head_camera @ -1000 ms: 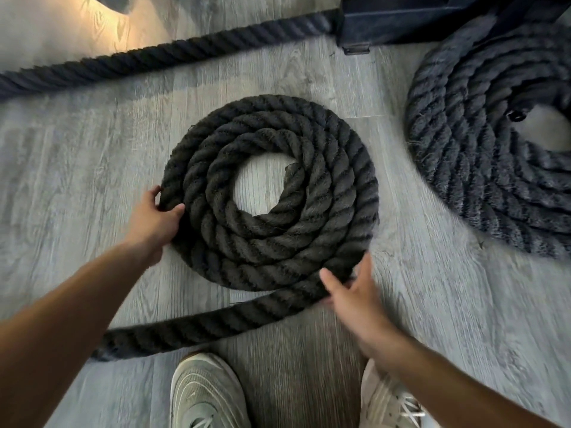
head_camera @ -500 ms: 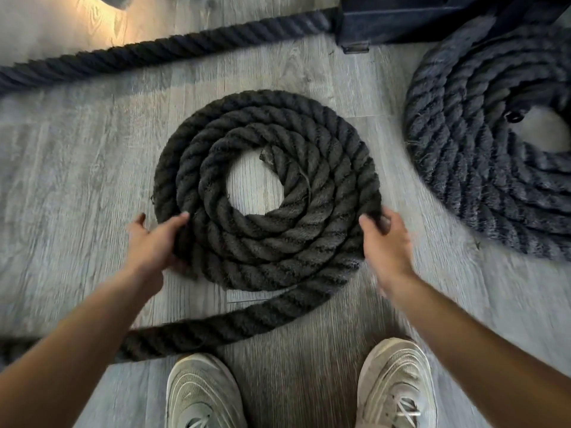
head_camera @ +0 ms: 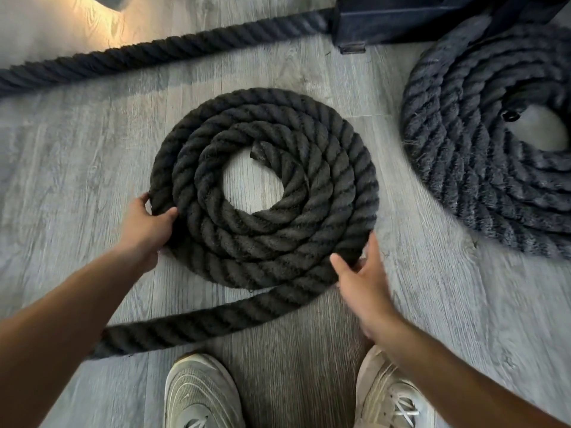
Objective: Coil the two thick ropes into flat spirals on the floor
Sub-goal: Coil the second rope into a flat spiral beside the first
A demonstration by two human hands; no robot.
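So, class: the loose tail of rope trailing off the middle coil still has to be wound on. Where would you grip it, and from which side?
Probably grip the tail just where it leaves the coil, near the right hand, coming from above on the shoe side. There it lies free on the floor, so fingers can wrap round it and push it along the rim.

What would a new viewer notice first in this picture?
First, the dark rope spiral in the middle of the grey floor, with the left hand gripping its outer turn and the right hand at its near right edge. A second, larger coil lies at the right.
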